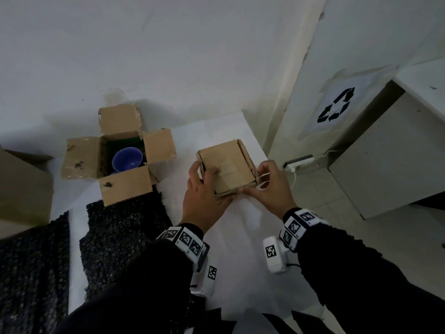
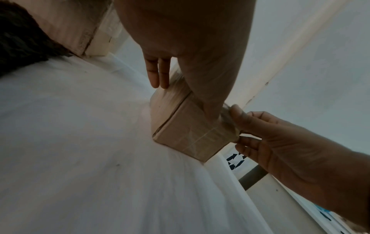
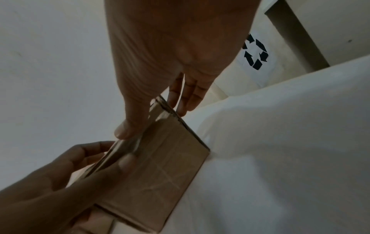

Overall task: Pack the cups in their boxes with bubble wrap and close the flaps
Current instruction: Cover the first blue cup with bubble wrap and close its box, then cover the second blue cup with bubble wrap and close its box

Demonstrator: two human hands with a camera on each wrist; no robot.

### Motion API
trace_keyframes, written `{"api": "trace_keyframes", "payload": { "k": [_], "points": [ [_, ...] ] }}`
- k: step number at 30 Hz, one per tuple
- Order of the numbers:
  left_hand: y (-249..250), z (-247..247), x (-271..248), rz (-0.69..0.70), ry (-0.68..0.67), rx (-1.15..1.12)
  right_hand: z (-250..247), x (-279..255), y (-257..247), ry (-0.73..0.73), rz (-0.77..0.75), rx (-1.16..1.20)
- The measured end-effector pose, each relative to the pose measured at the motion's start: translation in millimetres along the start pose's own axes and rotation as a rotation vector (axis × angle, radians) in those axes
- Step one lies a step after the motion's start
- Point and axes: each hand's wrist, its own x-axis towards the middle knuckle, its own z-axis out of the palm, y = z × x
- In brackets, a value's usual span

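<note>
A small brown cardboard box with its flaps folded shut sits on the white-covered desk, near the right edge. Both hands are on it. The left hand grips the near left corner: its thumb lies along the front side and its fingers press on the top and the left side. The right hand holds the near right corner, with the thumb along the front bottom edge and the fingers curled at the right side. In the right wrist view the fingers lie against the box's side and the thumb touches its top edge. So each hand's grip is closed on this box.

To the left, well apart, stands a bigger open brown cardboard box with all four flaps spread out. Inside it sits a blue round cup, mouth up, with something green behind it.

Sheets of dark bubble wrap lie flat on the desk just in front of the open box. A big plain cardboard box is at the far left.

On the floor to the right stands a white bin with a black recycling sign, and a white power strip lies near it.
</note>
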Motion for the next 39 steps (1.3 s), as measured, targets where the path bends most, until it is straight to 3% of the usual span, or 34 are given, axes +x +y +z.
{"api": "trace_keyframes", "payload": {
  "k": [11,16,22,34,36,39],
  "points": [
    [-14.8,-3.4,10.4,0.026,-0.037,-0.063,-2.6,4.6,5.0,-0.082,-0.067,-0.111],
    [-10.7,-1.6,7.1,-0.123,-0.02,-0.037,11.9,6.7,3.3,-0.013,-0.02,-0.185],
    [-11.8,-7.9,24.8,-0.194,0.01,-0.216,25.0,34.9,5.5,0.066,0.07,-0.097],
    [-20.5,-13.5,23.0,-0.176,-0.016,-0.37,23.7,40.6,5.8,0.013,0.151,0.035],
    [-20.9,-23.9,17.2,-0.153,-0.044,-0.333,22.0,31.4,4.0,0.026,0.116,0.011],
    [-30.4,-45.5,0.9,-0.127,-0.061,-0.285,27.5,12.1,-2.2,0.196,-0.036,-0.063]
  ]
}}
